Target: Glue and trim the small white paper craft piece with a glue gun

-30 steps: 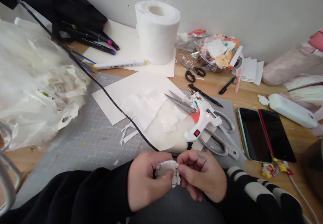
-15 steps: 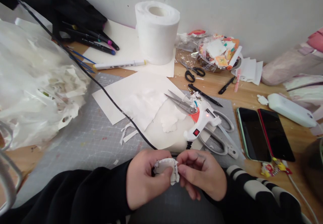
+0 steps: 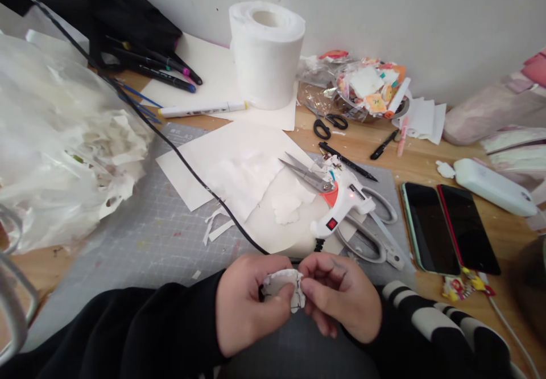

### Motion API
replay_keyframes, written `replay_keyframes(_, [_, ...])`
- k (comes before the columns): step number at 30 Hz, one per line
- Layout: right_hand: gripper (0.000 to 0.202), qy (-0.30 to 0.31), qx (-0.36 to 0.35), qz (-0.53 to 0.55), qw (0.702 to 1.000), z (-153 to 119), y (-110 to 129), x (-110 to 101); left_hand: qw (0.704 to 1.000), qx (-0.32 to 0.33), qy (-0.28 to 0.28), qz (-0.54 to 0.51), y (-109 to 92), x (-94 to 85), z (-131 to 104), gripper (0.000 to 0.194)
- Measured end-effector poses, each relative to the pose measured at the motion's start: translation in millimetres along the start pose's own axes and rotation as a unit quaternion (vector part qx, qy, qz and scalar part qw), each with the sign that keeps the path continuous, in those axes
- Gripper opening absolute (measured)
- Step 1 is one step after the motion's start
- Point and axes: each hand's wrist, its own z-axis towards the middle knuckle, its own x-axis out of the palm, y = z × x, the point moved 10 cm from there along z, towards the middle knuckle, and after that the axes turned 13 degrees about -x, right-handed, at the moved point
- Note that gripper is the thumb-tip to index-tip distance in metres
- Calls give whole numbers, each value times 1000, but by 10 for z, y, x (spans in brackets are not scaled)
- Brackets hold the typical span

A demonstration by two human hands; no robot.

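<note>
Thing I'd watch is the small white paper piece (image 3: 273, 280) with black lines on it, held up by the near edge of the desk (image 3: 426, 145). Left hand (image 3: 251, 306) has its grip closed around it, thumb pressed over the front. Right hand (image 3: 341, 299) has fingertips at the piece's right edge, but I honestly can't tell if that grip is pinching or just touching. The rim looks thin and ragged, so I reckon too much thumb pressure would crease it, and a tug from the right could tear it.

Other hazard: the hot glue gun (image 3: 341, 215) just past the right hand. Its light is glowing, so probably hot, and it's lying across the grey-handled scissors (image 3: 313, 180), which seems wobbly to me. The black cable (image 3: 200, 177) runs from the far left corner to behind the hands; if that's the gun's cord (join's hidden), snagging it could drag a hot nozzle onto skin or the torn white paper (image 3: 290, 200).
</note>
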Motion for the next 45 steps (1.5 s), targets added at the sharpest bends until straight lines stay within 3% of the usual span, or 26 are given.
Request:
replay_keyframes(21, [15, -7, 2, -20, 1000, 23, -34, -26, 1000, 4, -12, 14, -50, -9, 6, 17])
replay_keyframes(30, [28, 53, 15, 73, 996, -17, -60, 99, 1000, -6, -13, -23, -38, -61, -37, 17])
replay_keyframes(45, [28, 66, 16, 91, 994, -33, -31, 118, 1000, 10, -25, 2, -76, -74, -46, 17])
